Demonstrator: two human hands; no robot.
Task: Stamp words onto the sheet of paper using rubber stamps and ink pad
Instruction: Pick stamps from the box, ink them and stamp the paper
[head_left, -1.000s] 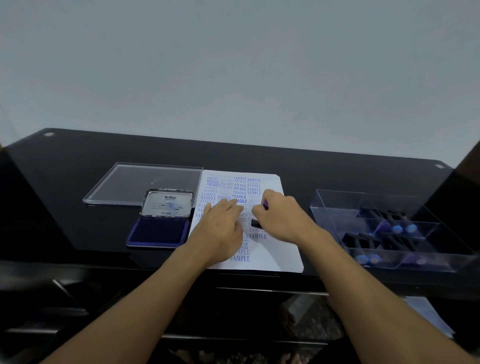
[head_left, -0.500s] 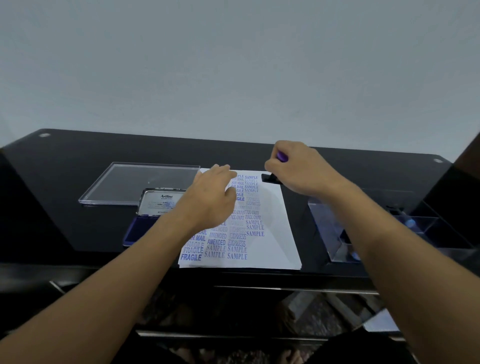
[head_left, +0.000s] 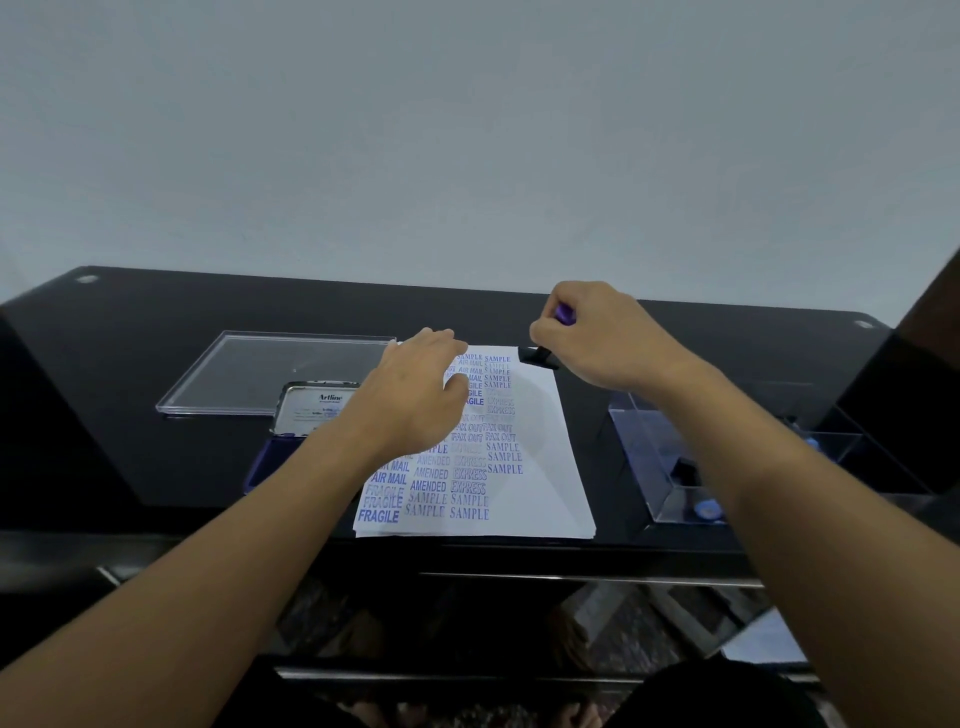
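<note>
At centre of black desk (head_left: 156, 322): paper (head_left: 543, 467), flat, left two thirds filled with blue stamped words, right strip blank. At 1 o'clock of paper, on its far right corner: stamp (head_left: 537, 356), black base on the sheet or just above it; cannot tell which. Pinched by right hand (head_left: 608, 338), fingers curled round purple handle. At 10 o'clock of paper: left hand (head_left: 410, 395), fingers straight and close together, resting flat on upper left of sheet, likely steadying it. At 9 o'clock: ink pad (head_left: 306, 415), open, lid standing up, partly hidden behind left forearm. Beyond it: clear tray (head_left: 270, 371). At 3 o'clock: clear box (head_left: 639, 447) with more stamps (head_left: 706, 510).

Likely handling: stamp small, light, rigid; best gripped by handle, held upright, pressed straight down to avoid a smear. Rubber face inky, so not to be touched. Paper thin, light, quick to slide on glossy desk; best pinned flat with open fingers, clear of wet print.
</note>
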